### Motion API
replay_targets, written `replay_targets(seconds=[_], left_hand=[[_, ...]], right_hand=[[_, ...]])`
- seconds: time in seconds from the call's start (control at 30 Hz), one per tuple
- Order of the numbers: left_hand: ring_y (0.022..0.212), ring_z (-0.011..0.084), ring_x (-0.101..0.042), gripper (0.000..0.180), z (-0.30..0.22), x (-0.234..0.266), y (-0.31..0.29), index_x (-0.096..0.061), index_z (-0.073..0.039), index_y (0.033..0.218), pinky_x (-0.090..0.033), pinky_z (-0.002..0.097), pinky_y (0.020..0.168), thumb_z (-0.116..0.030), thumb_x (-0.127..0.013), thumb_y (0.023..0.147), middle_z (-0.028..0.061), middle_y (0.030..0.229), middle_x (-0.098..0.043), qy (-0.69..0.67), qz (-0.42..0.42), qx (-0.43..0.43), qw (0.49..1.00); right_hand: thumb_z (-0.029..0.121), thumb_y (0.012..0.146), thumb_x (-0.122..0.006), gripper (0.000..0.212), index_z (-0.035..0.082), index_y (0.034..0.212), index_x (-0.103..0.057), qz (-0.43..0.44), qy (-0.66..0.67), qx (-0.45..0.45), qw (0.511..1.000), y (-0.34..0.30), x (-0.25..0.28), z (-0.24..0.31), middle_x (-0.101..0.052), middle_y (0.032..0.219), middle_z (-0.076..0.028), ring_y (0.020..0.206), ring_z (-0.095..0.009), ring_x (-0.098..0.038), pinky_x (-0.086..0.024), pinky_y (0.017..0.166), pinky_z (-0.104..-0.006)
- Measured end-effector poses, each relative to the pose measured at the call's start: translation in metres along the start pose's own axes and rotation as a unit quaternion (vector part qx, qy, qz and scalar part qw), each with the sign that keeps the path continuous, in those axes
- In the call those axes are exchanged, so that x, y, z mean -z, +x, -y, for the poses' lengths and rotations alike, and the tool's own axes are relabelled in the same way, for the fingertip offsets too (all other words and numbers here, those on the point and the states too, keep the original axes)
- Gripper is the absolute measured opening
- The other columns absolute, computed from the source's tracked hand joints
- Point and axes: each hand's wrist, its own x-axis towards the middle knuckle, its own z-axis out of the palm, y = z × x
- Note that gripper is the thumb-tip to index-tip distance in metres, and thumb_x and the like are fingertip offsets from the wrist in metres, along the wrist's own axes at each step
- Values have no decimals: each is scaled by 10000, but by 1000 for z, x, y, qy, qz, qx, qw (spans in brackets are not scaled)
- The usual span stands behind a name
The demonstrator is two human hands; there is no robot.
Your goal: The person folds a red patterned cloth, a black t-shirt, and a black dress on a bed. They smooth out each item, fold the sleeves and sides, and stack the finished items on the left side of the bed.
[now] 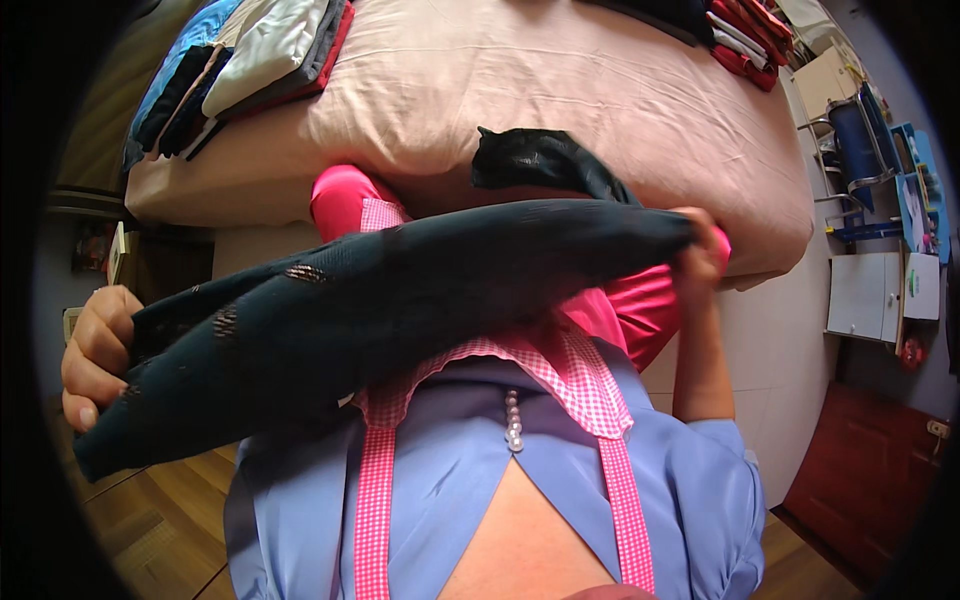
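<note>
Dark lace garment (pixel 380 310), stretched lengthwise in the air between both hands, in front of the chest and just short of the near edge of the bed (pixel 560 90). Left hand (pixel 98 355) curled tight around its lower, left end, fingers folded over the cloth. Right hand (pixel 700 258) raised higher, pinching the other end in a closed grip. Behind, a black cloth (pixel 540 160) lying at the bed's near edge. Further back, folded clothes (pixel 250 60) stacked at the far left corner, red folded items (pixel 745 35) at the far right corner.
</note>
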Motion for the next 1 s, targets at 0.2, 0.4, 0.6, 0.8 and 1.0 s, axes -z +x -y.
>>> replay_targets(seconds=[0.2,0.4,0.6,0.8,1.0], left_hand=[[582,125,-391,240,-19,18,8,-571,-71,747,-313,270,507,-278,-560,868,12,641,-500,349,-14,254,902],[615,181,-499,278,111,13,26,-646,-30,836,-388,308,570,-304,-599,848,59,708,-572,759,-153,128,619],[672,266,-643,497,363,63,0,-675,-13,887,-473,366,633,-499,-609,805,152,680,-649,607,-44,406,682],[895,382,-628,369,473,58,-181,-610,-128,1050,-491,481,773,-430,-492,873,204,951,-650,641,77,598,475],[860,367,-630,366,496,57,-173,-614,-117,942,-490,481,725,-436,-445,881,175,904,-658,652,20,603,459]], right_hand=[[261,843,-584,312,33,1056,-578,-328,-105,266,900,-9,66,107,-615,979,-78,901,-179,-585,-467,810,-304],[241,899,-551,217,70,976,-660,-368,-412,411,725,99,107,149,-659,883,-46,784,-152,-603,-463,741,-266],[444,853,-592,400,56,874,-683,-307,-584,42,750,253,151,23,-648,684,-81,630,-238,-595,-450,575,-346],[480,866,-448,500,176,1261,-498,-220,-762,-146,591,261,107,-159,-460,1323,-133,1252,-304,-378,-290,1002,-514],[469,878,-446,447,158,1168,-585,-268,-723,-58,634,266,115,-158,-556,1235,-87,1152,-268,-492,-346,969,-434]])
